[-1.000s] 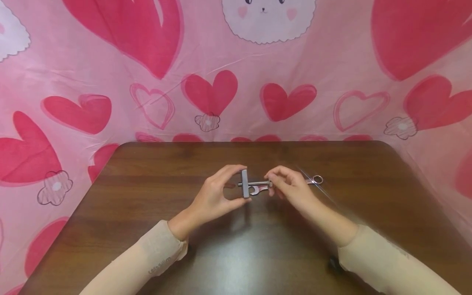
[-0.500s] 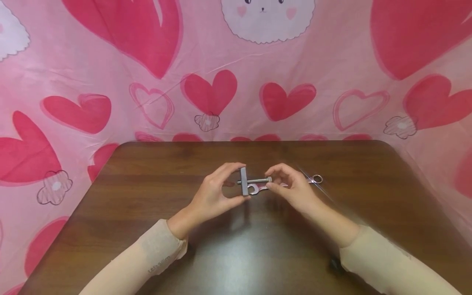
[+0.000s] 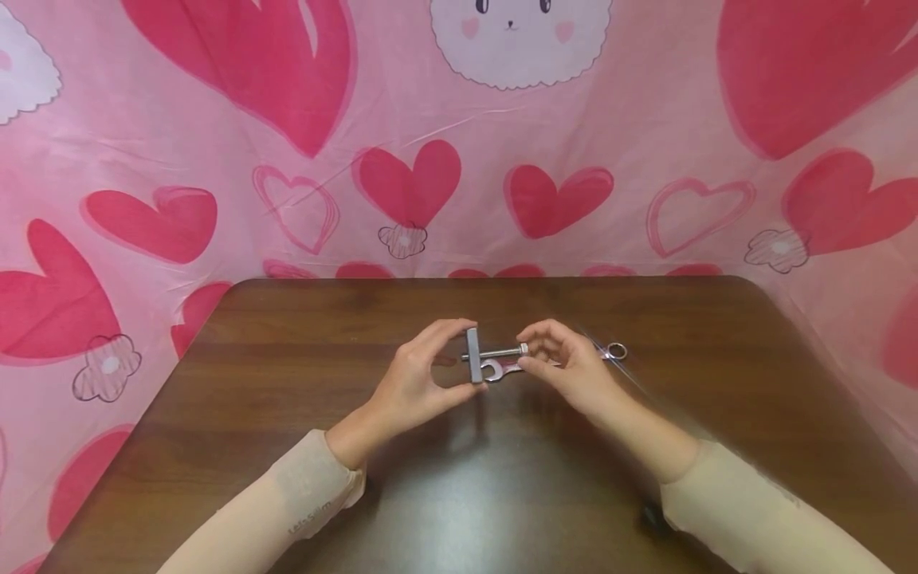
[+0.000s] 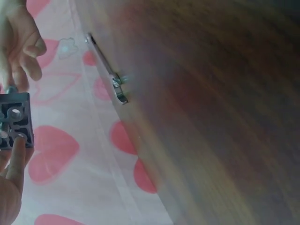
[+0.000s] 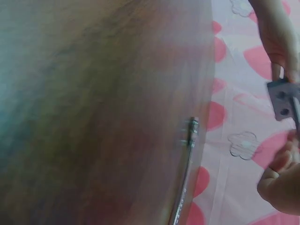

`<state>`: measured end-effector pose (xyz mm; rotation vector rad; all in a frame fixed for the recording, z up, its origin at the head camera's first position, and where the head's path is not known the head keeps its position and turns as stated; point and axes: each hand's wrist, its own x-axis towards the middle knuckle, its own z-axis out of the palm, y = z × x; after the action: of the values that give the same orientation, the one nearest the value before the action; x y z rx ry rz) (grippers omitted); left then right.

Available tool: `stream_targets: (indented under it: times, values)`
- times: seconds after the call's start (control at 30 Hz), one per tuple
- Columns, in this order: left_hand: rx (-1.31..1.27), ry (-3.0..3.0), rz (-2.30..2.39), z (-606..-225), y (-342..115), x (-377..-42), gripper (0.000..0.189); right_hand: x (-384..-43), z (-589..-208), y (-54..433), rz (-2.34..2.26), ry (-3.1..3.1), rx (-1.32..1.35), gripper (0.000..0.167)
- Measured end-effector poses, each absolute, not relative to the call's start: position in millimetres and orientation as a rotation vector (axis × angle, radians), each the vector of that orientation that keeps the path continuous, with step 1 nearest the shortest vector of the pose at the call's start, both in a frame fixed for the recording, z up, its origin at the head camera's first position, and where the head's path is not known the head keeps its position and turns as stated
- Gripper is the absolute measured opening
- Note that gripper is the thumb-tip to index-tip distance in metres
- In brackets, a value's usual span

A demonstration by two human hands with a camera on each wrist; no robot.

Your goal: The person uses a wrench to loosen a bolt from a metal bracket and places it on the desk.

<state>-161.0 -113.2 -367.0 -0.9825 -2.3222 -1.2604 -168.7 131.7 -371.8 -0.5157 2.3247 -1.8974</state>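
Note:
A grey metal block with holes in it stands upright between the thumb and fingertips of my left hand, which grips it by two opposite edges. The left wrist view shows the recessed side of the block. A long bolt runs through it, its tip sticking out a little towards my left palm and its head to the right. My right hand has its thumb and fingers curled round the bolt's head. Behind and below lies a combination wrench, its middle hidden by my right hand.
Both hands are over a dark brown wooden table with rounded far corners. The wrench's ring end points right. Close behind the table hangs a pink cloth printed with hearts. A small dark object shows beside the right sleeve.
The right thumb and fingers have spread a little at the bolt's head, baring it more. The block has shifted slightly left in my left hand; the wrench stays put.

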Motion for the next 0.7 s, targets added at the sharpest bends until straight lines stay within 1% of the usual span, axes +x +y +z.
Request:
stream_targets:
  times: [0.17, 0.3, 0.43, 0.57, 0.7]
  values:
    - [-0.967, -2.310, -1.269, -365.0, -115.2, -161.7, 0.071, -168.9, -375.0, 131.2, -1.917, 2.372, -0.622, 0.029]
    - [-0.978, -2.312, -1.257, -363.9, -116.1, -160.7, 0.071, -168.0, -374.2, 131.8, -1.921, 2.367, -0.608, 0.024]
    - [-0.980, -2.307, -1.241, -363.6, -115.5, -160.0, 0.071, -166.2, -372.4, 130.8, -1.940, 2.388, -0.659, 0.020]
    - [-0.980, -2.304, -1.229, -363.6, -115.2, -160.0, 0.071, -164.8, -370.3, 128.3, -1.969, 2.392, -0.733, 0.021]
    - [-0.985, -2.304, -1.234, -363.4, -115.6, -159.5, 0.071, -163.8, -369.2, 128.4, -1.939, 2.396, -0.635, 0.023]
